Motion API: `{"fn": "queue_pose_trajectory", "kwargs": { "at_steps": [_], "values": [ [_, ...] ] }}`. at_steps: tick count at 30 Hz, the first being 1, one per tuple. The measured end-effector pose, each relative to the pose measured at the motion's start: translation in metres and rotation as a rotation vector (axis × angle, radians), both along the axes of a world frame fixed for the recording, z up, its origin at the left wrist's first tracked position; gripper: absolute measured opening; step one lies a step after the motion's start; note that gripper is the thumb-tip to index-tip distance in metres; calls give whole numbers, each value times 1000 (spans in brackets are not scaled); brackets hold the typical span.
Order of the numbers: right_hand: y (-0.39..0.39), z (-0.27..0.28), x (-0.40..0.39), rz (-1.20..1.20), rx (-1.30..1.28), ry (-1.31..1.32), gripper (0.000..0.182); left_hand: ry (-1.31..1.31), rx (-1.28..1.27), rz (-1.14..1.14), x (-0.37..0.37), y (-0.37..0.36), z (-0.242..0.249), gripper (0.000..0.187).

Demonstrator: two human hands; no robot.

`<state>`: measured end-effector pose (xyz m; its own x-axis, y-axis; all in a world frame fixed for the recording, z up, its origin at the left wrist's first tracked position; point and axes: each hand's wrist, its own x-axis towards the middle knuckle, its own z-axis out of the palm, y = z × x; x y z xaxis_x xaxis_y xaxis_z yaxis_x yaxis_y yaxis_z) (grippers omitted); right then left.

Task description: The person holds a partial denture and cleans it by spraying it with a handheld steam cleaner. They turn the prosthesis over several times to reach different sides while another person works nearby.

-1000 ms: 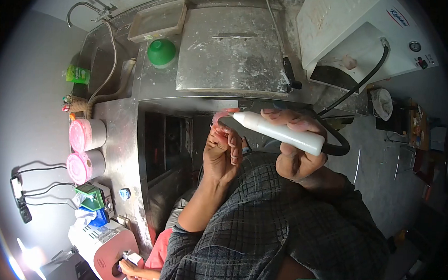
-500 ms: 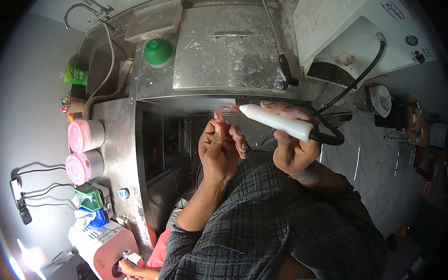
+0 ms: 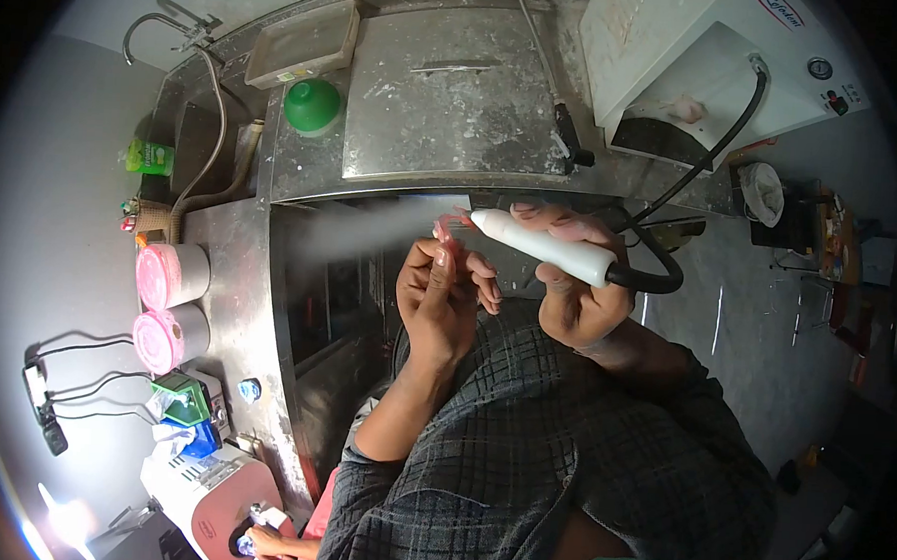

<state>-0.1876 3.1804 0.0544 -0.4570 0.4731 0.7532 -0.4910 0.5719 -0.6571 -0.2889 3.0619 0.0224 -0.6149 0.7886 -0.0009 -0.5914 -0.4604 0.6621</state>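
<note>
Pinching a curved pink piece [image 3: 446, 232] between thumb and forefinger of the left hand [image 3: 434, 299], right in front of the body and just on the near side of the metal bench [image 3: 313, 166]. Probably gripping only the near end to leave the far end bare and keep skin out of the blast. As for the other left fingers: loosely bent, a bit spread, not visibly pressing on anything.

Over on the right, wrapping the right hand [image 3: 583, 286] around a fat white nozzle [image 3: 542, 246], with fingers over the far side and thumb underneath on the near side. Basically a chunky-pen grip, likely for easy aiming. Pointing it left, tip right at the piece; can't tell touching from just short of it. Sending white mist [image 3: 356, 228] off to the left, past the far side of the left hand and away from the plaid shirt [image 3: 502, 423]. Seems sensible.

Also looping a black hose [image 3: 639, 279] from the nozzle's back end up to the white machine [image 3: 628, 68] at far right, maybe slack for free wrist movement. Far left on the bench: a green bowl [image 3: 311, 106] and a shallow tray [image 3: 303, 51], well apart from the mist.
</note>
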Motion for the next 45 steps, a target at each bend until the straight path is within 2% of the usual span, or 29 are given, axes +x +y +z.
{"fn": "queue_pose_trajectory", "kwargs": {
  "at_steps": [8,10,13,15,21,26,29,34,45],
  "values": [
    [1,5,1,10,-9,-43,15,-9,7,13,-3,-2,-1,20],
    [2,3,2,-5,34,-18,13,-137,73,27,-7,-1,-3,22],
    [1,8,5,-41,-18,9,11,-229,23,48,-9,-6,-5,23],
    [2,12,7,3,6,3,15,-276,-3,53,-10,-6,-5,24],
    [4,15,5,65,-19,43,29,-494,182,-61,-15,-9,-8,12],
    [3,15,4,68,-44,39,27,-712,308,-68,-15,-11,-10,13],
    [3,10,4,75,-18,37,23,-770,276,-69,-17,-14,-13,18],
    [5,6,1,100,10,80,18,-795,326,-93,-17,-12,-9,18],
    [5,12,-2,104,-13,62,24,-797,342,-122,-16,-11,-8,19]
  ]
}}
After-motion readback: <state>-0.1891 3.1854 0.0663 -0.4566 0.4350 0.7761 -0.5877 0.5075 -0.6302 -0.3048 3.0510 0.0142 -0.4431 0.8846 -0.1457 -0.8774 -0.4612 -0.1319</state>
